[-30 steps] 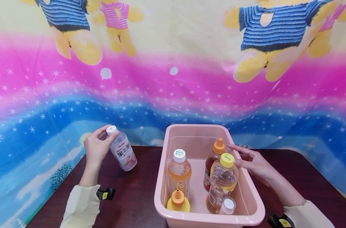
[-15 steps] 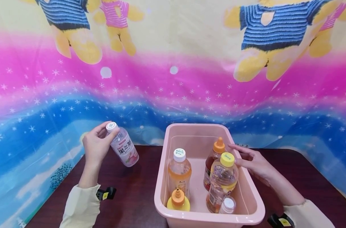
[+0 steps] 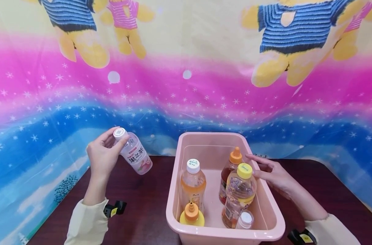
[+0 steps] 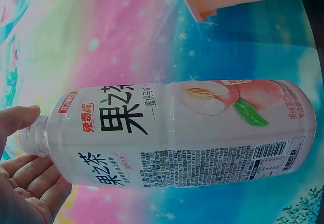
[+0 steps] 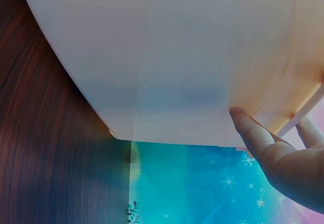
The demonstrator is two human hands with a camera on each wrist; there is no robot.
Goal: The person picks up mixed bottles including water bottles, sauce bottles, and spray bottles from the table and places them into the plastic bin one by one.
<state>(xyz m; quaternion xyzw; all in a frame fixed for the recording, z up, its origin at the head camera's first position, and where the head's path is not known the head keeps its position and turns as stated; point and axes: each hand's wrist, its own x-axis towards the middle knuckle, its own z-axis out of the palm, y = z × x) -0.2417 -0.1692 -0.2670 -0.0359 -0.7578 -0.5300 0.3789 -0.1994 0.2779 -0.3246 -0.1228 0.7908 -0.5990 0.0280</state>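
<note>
My left hand [image 3: 104, 154] pinches the cap end of a plastic drink bottle [image 3: 136, 154], tilted with its base to the lower right, clear of the tabletop. Its white and pink label with peaches shows up close in the left wrist view, where thumb and fingers [image 4: 53, 183] lie around the neck. My right hand [image 3: 276, 177] holds the right rim of a pink plastic tub [image 3: 172, 190]. In the right wrist view one fingertip [image 5: 238, 113] lies against the tub's outer wall, and another finger reaches past the rim.
In the tub stand a white-capped bottle of orange drink [image 3: 193, 190], a yellow bottle with an orange nozzle [image 3: 191, 215], a dark red bottle with an orange nozzle [image 3: 227, 173], a yellow-capped bottle [image 3: 241, 194] and a small white-capped bottle [image 3: 245, 220]. A printed cloth [image 3: 186, 95] hangs behind the dark table [image 3: 137, 211].
My left hand has lifted the drink bottle a little higher and tilted it further, its base swinging up and right. The right hand and the tub stay put.
</note>
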